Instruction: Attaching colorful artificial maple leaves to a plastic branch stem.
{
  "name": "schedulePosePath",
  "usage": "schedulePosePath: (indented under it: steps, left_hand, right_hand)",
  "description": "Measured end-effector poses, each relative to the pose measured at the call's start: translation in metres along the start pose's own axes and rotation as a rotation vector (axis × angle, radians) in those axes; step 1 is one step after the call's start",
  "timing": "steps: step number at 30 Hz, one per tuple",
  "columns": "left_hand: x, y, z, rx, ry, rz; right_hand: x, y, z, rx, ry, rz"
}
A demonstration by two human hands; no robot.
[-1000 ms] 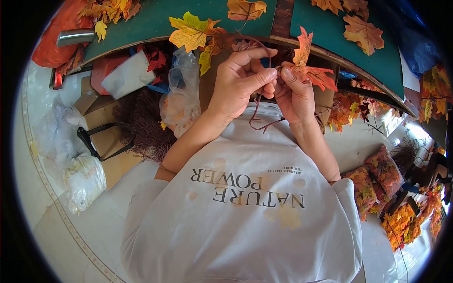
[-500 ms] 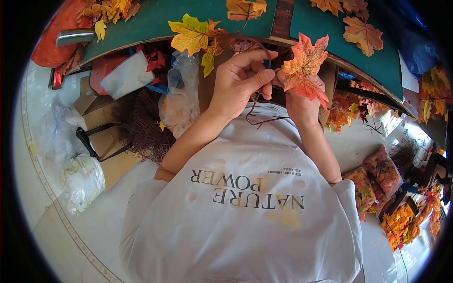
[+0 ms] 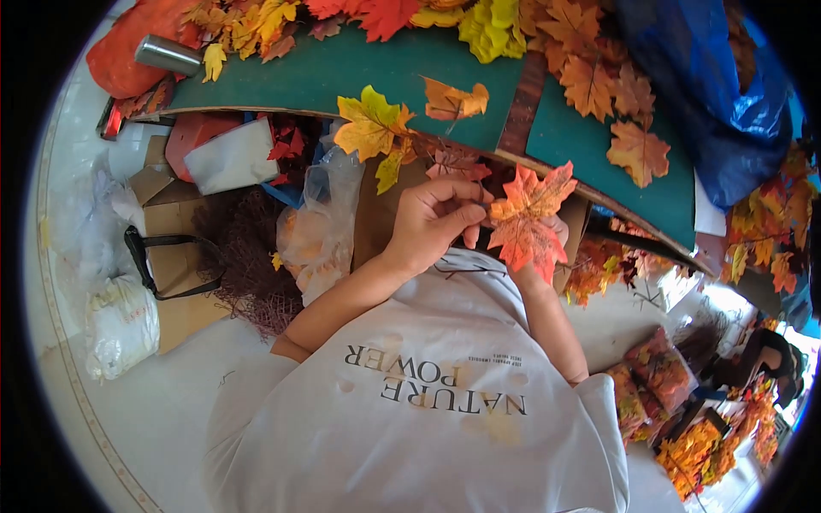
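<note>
My left hand point(image 3: 430, 224) is closed, thumb and forefinger pinched on a thin brown stem of an artificial leaf branch. Yellow-green leaves point(image 3: 369, 128) and a dull pink leaf point(image 3: 459, 164) spread just above that hand. An orange-red artificial maple leaf point(image 3: 528, 215) covers most of the fingers of my right hand point(image 3: 556, 229), which grips it near its base. Both hands meet close together at the table edge, in front of my chest. A thin dark stem point(image 3: 472, 271) dangles below them against my pale shirt.
The green tabletop point(image 3: 316, 73) carries several leaf piles, a metal cylinder point(image 3: 168, 55) and a blue plastic sheet point(image 3: 710, 103). Below left are a clear bag point(image 3: 321, 214), brown wiry stems point(image 3: 252, 248) and a cardboard box point(image 3: 175, 256). Bagged leaves point(image 3: 660, 369) lie on the floor at right.
The view has shifted, showing more of the tabletop, with both hands lower in the picture. The maple leaf has tilted and sits nearer my left fingertips. The brown stem's loop shows less.
</note>
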State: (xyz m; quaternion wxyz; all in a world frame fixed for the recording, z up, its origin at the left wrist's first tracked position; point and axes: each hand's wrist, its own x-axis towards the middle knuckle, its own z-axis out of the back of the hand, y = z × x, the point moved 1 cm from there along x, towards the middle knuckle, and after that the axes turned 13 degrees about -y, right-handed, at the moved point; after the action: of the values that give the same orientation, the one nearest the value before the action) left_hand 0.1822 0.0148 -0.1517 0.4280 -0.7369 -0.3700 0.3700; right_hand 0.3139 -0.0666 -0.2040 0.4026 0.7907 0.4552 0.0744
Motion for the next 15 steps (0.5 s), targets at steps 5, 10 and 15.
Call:
schedulePosePath:
  steps: [5,10,15]
  left_hand:
    - [0.001,-0.004,0.001,-0.012,-0.014,-0.028]
    - [-0.001,-0.009,0.006,0.016,-0.009,-0.112]
    - [-0.001,-0.009,0.012,-0.015,-0.005,-0.101]
  right_hand:
    - [0.008,-0.006,0.014,0.060,-0.016,-0.168]
    - [0.006,-0.002,0.000,0.197,-0.068,-0.287]
    - [0.004,-0.009,-0.004,0.242,0.082,-0.302]
